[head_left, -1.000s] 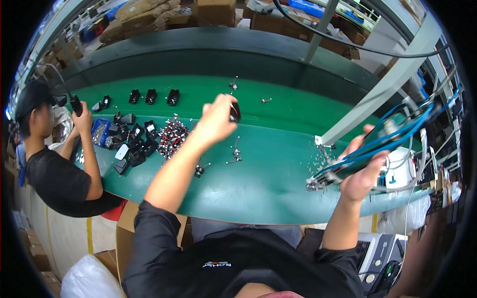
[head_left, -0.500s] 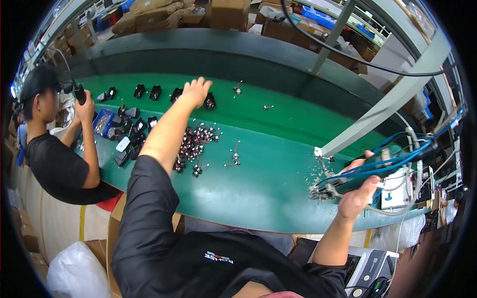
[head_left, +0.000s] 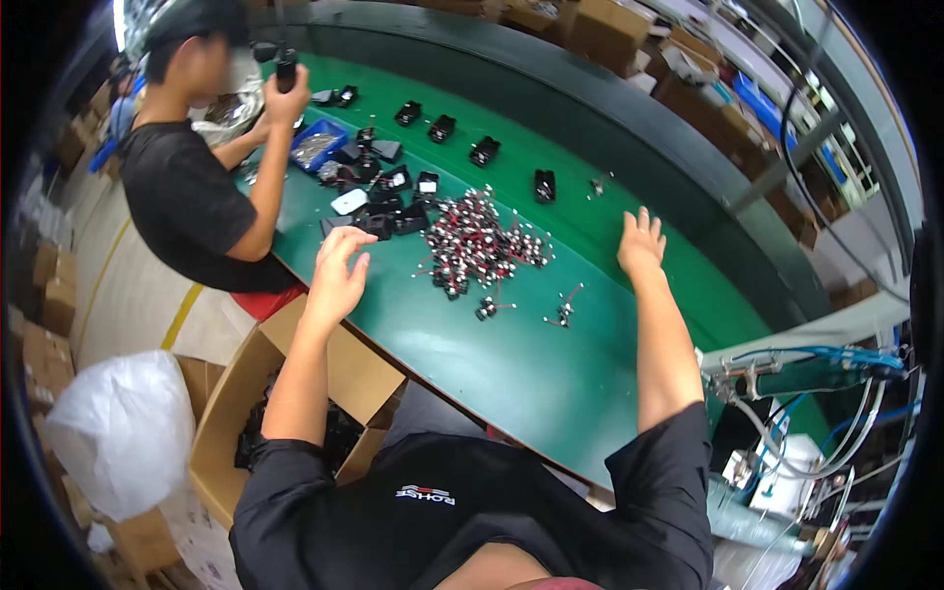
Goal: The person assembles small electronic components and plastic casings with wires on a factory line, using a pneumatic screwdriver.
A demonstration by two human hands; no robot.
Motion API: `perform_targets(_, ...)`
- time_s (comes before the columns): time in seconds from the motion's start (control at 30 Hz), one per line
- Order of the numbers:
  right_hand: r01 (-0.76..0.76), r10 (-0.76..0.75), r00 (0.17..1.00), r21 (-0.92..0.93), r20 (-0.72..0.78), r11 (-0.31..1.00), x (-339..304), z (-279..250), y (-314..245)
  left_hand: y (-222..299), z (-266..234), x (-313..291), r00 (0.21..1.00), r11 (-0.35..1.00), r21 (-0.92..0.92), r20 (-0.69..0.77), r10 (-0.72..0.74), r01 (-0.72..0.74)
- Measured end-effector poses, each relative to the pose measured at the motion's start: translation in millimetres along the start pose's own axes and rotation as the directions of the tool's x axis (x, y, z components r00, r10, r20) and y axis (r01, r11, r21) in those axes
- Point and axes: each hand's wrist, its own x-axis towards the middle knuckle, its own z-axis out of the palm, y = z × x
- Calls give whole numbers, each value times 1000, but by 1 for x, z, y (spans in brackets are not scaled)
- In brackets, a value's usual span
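Note:
My left hand (head_left: 339,275) hovers above the near edge of the green workbench (head_left: 462,359), fingers loosely bent and apart, holding nothing. Beside it lie black plastic housings (head_left: 411,218) and a white rounded part (head_left: 349,202). Over at the right, my right hand (head_left: 642,244) is stretched out with fingers spread, at the border of the bench and the green belt (head_left: 678,275). Nearest to it on the belt is a small wired part (head_left: 598,185). A black housing (head_left: 545,186) stands farther left. Between my hands sits a pile of small red-and-black wired parts (head_left: 472,236).
A co-worker (head_left: 192,167) at the left holds a black handheld tool (head_left: 285,71). Near them is a blue tray (head_left: 329,131) of small metal pieces. An open cardboard box (head_left: 221,442) with black parts stands below my left arm. A metal device with blue tubes (head_left: 816,379) is at right.
The view has swung left. My left hand has drawn back from the housings on the belt to the near bench edge. My right hand has left the blue-tubed device and reached toward the belt.

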Motion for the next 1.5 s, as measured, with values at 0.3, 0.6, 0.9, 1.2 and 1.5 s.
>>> perform_targets(0.3,76,87,923,400,-375,913,-15,40,-29,-22,39,59,982,961,238,154,106,-141)
perform_targets(0.6,147,268,942,964,-205,221,-217,-40,-86,-37,108,162,820,706,691,488,-300,-153)
perform_targets(0.9,99,232,907,715,-351,692,-326,2,-37,-22,76,112,936,764,619,348,-59,-182)
perform_targets(1.2,44,259,943,849,-210,527,-334,7,-34,-29,76,85,882,751,624,454,-123,-216)
perform_targets(1.5,59,280,929,846,-240,530,-331,20,-32,45,20,33,1000,967,-254,-14,2,-6)
